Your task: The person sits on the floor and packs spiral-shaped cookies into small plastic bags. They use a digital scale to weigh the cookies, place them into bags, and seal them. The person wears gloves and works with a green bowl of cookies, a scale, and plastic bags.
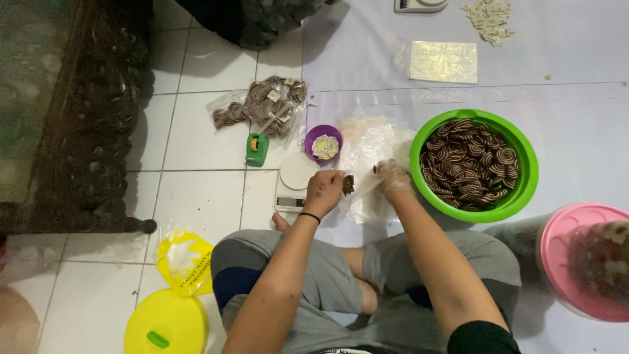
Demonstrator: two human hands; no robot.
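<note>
My left hand (pixel 323 191) is closed on the edge of a clear plastic bag (pixel 369 147) and pinches a brown swirl cookie (pixel 348 184) at its fingertips. My right hand (pixel 392 177) wears a thin clear glove and grips the other side of the bag mouth. The bag lies on the floor between a white kitchen scale (pixel 294 181) and a green bowl (pixel 526 152) heaped with brown-and-cream swirl cookies (pixel 468 164). I sit cross-legged behind both hands.
Left of the scale stand a green tape dispenser (pixel 257 149), a small purple bowl (pixel 324 141) and filled cookie bags (pixel 265 105). A pink tub (pixel 573 259) sits at the right, a yellow lid (pixel 167 323) and glove packet (pixel 185 261) at the lower left. Flat bags (pixel 443 62) lie farther away.
</note>
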